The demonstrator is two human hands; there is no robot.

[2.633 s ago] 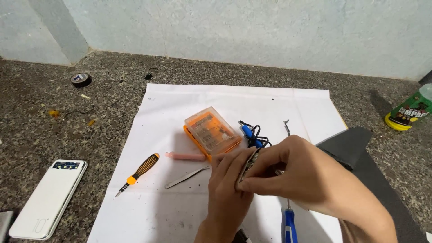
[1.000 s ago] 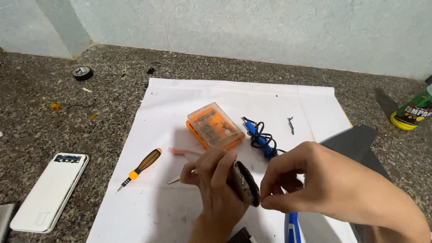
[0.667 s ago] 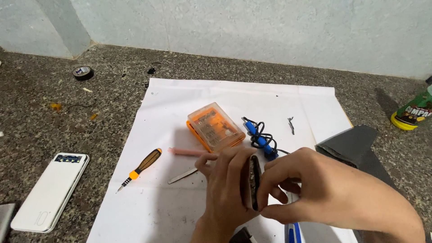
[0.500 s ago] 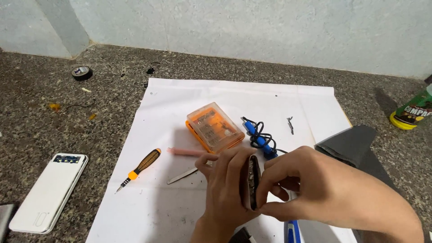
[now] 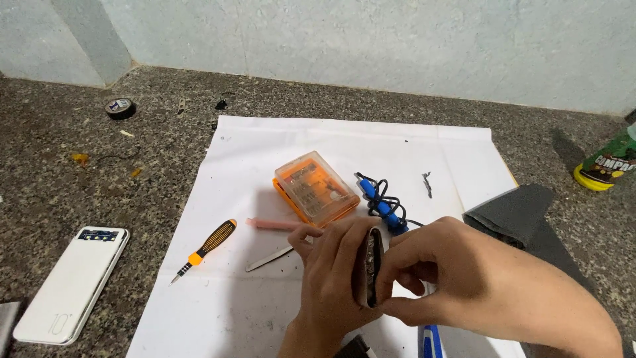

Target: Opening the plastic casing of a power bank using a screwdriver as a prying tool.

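My left hand (image 5: 331,278) grips a small dark flat device (image 5: 370,266), held on edge so only its thin side shows. My right hand (image 5: 457,278) pinches the same device from the right, thumb and fingers on its rim. Both hands hover over a white sheet of paper (image 5: 265,166). Just beyond them lie an orange transparent bit case (image 5: 315,187), a blue cable bundle (image 5: 382,202), a pink stick (image 5: 268,225), a thin metal pry tool (image 5: 267,260) and an orange-and-black screwdriver (image 5: 205,248).
A white power bank (image 5: 69,285) lies at the left on the speckled stone floor. A black tape roll (image 5: 120,107) sits far left, a green-and-yellow bottle (image 5: 606,166) at the right edge, a dark cloth (image 5: 517,212) right of the paper, a blue handle (image 5: 430,341) at the bottom.
The device was turned from showing its face to standing on edge between both hands. My right hand closed in on it from the right.
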